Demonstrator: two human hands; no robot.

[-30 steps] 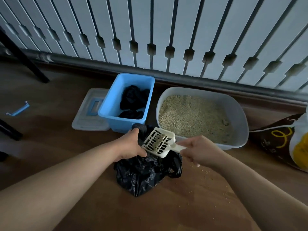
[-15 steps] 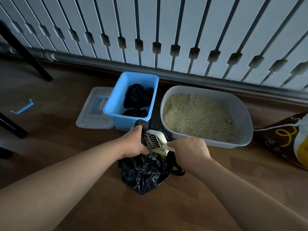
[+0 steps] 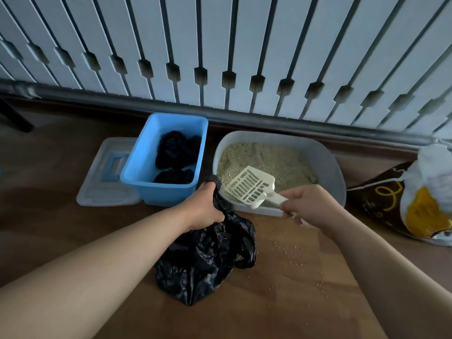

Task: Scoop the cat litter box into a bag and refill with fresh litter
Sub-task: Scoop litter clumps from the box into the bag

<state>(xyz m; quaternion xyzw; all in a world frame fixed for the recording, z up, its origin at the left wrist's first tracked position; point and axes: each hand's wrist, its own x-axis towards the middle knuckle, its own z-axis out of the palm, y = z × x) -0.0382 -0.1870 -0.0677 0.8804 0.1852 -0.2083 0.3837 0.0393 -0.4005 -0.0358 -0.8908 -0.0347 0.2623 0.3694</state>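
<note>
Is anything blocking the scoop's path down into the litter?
Nothing visible. The right hand holds the scoop over the near rim of the litter box, with open litter just beyond it. The black bag, gripped by the left hand, lies to the scoop's left, outside that path.

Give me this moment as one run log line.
left hand: grips black bag | right hand: holds scoop, looks empty, over litter box | stage: scooping
</note>
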